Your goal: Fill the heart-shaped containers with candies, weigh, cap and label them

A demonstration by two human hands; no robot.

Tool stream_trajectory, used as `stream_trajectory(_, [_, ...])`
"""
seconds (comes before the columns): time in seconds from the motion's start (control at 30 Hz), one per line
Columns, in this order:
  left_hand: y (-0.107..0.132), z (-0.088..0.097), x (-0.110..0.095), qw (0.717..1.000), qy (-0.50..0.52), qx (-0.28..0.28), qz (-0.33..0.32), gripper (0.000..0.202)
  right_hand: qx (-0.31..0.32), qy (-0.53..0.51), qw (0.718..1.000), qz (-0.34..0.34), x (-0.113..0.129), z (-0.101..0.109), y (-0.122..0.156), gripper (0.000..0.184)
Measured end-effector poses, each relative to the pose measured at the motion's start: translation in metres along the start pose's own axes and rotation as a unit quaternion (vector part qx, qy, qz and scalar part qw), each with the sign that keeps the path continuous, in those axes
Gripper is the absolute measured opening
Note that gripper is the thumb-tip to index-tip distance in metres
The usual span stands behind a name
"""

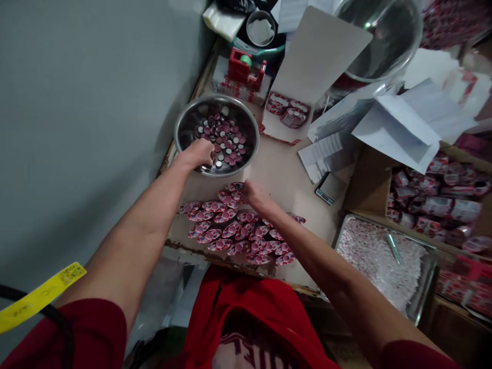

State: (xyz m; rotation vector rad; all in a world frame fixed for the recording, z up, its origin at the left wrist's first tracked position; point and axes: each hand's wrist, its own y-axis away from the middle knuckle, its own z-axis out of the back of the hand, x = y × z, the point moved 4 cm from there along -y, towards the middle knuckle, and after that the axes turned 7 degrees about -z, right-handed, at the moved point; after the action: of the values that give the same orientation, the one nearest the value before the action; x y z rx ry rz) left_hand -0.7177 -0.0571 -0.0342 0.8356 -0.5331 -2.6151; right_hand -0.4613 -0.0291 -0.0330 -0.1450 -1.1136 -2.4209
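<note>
My left hand reaches over the near rim of a steel bowl, its fingers curled down by the small round pink and silver caps lying inside. What its fingertips hold is hidden. Close to the bowl, my right hand is closed at the far end of a group of oval printed packs in red, white and purple. Its fingers touch or nearly touch one of these packs; whether they grip anything cannot be seen. The packs stand close together in slanted rows, many with a round pink cap on top.
A red tape dispenser and an open white box stand behind the bowl. To the right are a small scale, papers, a carton of wrapped packs and a metal tray with a pen. A wall borders the left.
</note>
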Motion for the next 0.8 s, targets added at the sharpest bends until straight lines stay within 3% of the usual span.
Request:
stream_trajectory(0.07, [0.023,0.014,-0.017,0.998,-0.019,-0.045,-0.025,0.014,-0.005,-0.063,0.998,0.016,-0.002,0.011,0.004,0.019])
stream_trajectory(0.13, [0.052,0.017,-0.043,0.995,-0.016,-0.076,-0.06,0.013,-0.011,-0.233,0.97,0.068,0.002,0.024,0.008,0.028])
stream_trajectory(0.23, [0.089,-0.005,-0.085,0.99,0.001,-0.089,-0.113,0.02,0.032,-0.501,0.851,0.153,0.014,0.032,0.014,0.042])
stream_trajectory(0.27, [0.096,-0.016,-0.096,0.988,0.008,-0.097,-0.12,0.02,0.049,-0.539,0.825,0.163,0.018,0.03,0.014,0.04])
stream_trajectory(0.33, [0.104,-0.038,-0.11,0.986,0.023,-0.126,-0.109,0.02,0.048,-0.564,0.81,0.155,0.02,0.022,0.012,0.03])
stream_trajectory(0.4, [0.106,-0.057,-0.112,0.983,0.039,-0.165,-0.074,0.023,0.008,-0.546,0.828,0.124,0.014,0.012,0.005,0.023])
stream_trajectory(0.47, [0.113,-0.07,-0.104,0.976,0.057,-0.204,-0.046,0.039,-0.044,-0.476,0.875,0.082,0.006,0.004,-0.004,0.019])
stream_trajectory(0.53, [0.13,-0.077,-0.087,0.968,0.067,-0.241,-0.021,0.05,-0.089,-0.349,0.932,0.046,0.001,-0.001,-0.01,0.017])
stream_trajectory(0.6, [0.158,-0.081,-0.065,0.961,0.067,-0.267,0.013,0.043,-0.116,-0.206,0.971,0.028,0.003,-0.004,-0.012,0.017])
stream_trajectory(0.7, [0.203,-0.085,-0.031,0.95,0.075,-0.294,0.077,0.024,-0.135,-0.066,0.989,0.008,0.011,-0.006,-0.011,0.018])
stream_trajectory(0.8, [0.226,-0.086,-0.009,0.925,0.113,-0.339,0.128,0.025,-0.116,-0.058,0.991,0.021,0.015,-0.006,-0.017,0.014])
